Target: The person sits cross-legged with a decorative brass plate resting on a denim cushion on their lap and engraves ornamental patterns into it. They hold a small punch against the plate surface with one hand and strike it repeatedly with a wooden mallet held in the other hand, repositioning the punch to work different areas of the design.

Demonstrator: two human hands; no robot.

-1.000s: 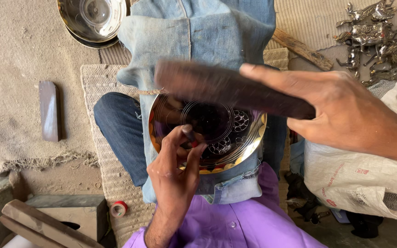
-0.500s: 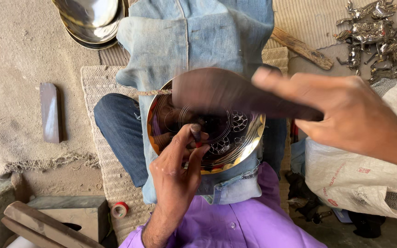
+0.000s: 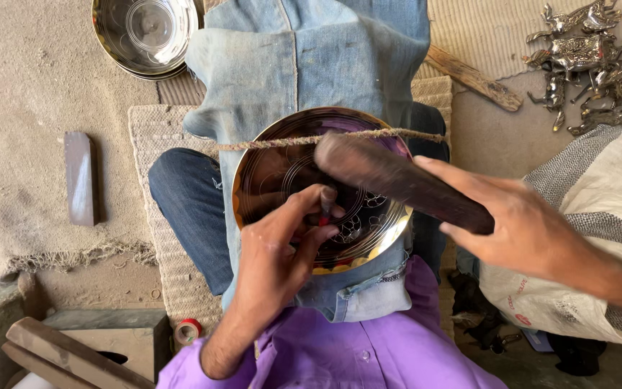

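A round brass plate (image 3: pixel 275 173) is held on the person's lap, over a piece of faded denim cloth (image 3: pixel 304 57) spread across the knees, and is crossed near its upper edge by a taut cord (image 3: pixel 268 142) running left to right. Its polished face carries fine engraved circles and a patch of small flower-like marks towards the lower right.

Above the plate, a dark wooden mallet (image 3: pixel 397 180) is gripped by the right hand (image 3: pixel 527 227), whose fingers are closed round the handle end. The mallet's long axis is laid slantwise, from the lower right, where the hand is, up to the left, so that its blunt head is brought over the middle of the plate and just above the left hand.

The left hand (image 3: pixel 275 256) is rested on the plate's lower half, its fingers pinched on a small punch (image 3: pixel 323 209), which is set nearly upright with its tip against the metal. This hand is the nearer one to the plate; the mallet head is seen just beside the top of the punch, though contact cannot be made out.

A stack of metal bowls (image 3: pixel 145 32) is seen on the floor well beyond the knees.
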